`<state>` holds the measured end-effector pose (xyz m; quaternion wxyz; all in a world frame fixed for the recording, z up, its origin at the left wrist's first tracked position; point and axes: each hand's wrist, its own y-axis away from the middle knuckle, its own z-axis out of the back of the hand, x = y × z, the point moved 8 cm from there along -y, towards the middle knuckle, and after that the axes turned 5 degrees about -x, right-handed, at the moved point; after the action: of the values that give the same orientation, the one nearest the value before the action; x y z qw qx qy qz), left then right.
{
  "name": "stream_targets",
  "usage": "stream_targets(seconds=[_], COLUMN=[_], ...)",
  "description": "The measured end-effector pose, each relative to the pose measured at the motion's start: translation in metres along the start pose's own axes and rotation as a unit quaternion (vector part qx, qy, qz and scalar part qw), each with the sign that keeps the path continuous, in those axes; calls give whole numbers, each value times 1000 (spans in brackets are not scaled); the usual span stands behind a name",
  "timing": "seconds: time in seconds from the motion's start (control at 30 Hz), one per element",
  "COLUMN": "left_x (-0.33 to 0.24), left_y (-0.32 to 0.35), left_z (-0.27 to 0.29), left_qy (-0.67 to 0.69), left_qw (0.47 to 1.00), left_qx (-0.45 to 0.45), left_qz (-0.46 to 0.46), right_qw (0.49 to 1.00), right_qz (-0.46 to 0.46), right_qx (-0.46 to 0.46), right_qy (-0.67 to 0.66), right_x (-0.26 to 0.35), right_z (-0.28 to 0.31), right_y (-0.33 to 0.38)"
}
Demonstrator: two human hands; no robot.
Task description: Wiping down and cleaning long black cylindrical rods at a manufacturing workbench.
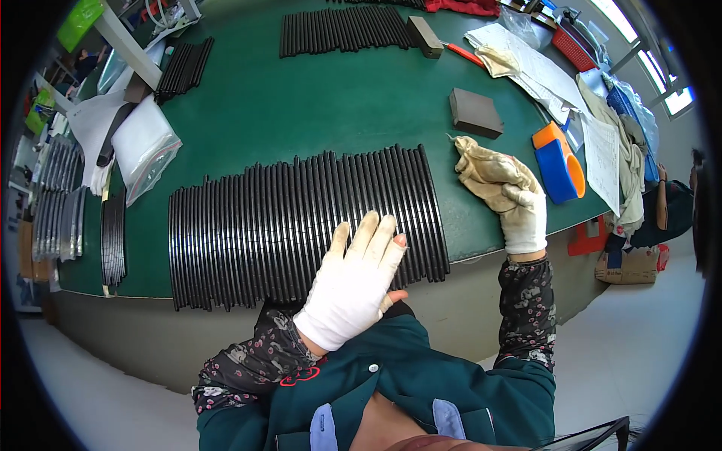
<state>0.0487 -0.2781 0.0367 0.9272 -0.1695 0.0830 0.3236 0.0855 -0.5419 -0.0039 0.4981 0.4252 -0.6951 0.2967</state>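
A wide row of thin black rods (248, 225) lies side by side at the table's near edge, their ends slightly uneven. My left hand (350, 282), in a white glove with some bare fingertips, rests flat across the right part of this row, fingers stretched out. To the right of the rods, my right hand (502, 184) wears a stained, cream-coloured glove and is held over the table. Its fingers are curled together. A tiny pale tip shows at the fingers' far end, and whatever they hold, if anything, is hidden.
Beyond lie a grey-brown block (476, 113), another block (425, 37) and more black rods (342, 30). An orange-and-blue tape roll (558, 161) stands right, near papers (526, 64). Plastic bags (147, 143) and a narrow rod bundle (113, 239) lie left on the green table (301, 105).
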Motion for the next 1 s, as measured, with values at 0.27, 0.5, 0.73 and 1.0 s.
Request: stream_targets(seconds=[0.27,0.5,0.73,1.0], left_x=[-14,-8,-16,-38], left_y=[-9,-12,-19,-40], left_z=[11,-6,-1,-20], left_qy=[39,-11,20,52], left_qw=[999,1000,1000,996], left_qx=[-1,-19,-17,-44], left_qz=[-2,-1,0,-53], right_qw=[1000,999,1000,999], right_qz=[-10,-3,2,19], right_qx=[8,34,23,26], right_qy=[-11,-7,21,27], right_x=[-3,1,3,7], right_z=[4,-6,-6,-11], right_y=[2,5,7,6])
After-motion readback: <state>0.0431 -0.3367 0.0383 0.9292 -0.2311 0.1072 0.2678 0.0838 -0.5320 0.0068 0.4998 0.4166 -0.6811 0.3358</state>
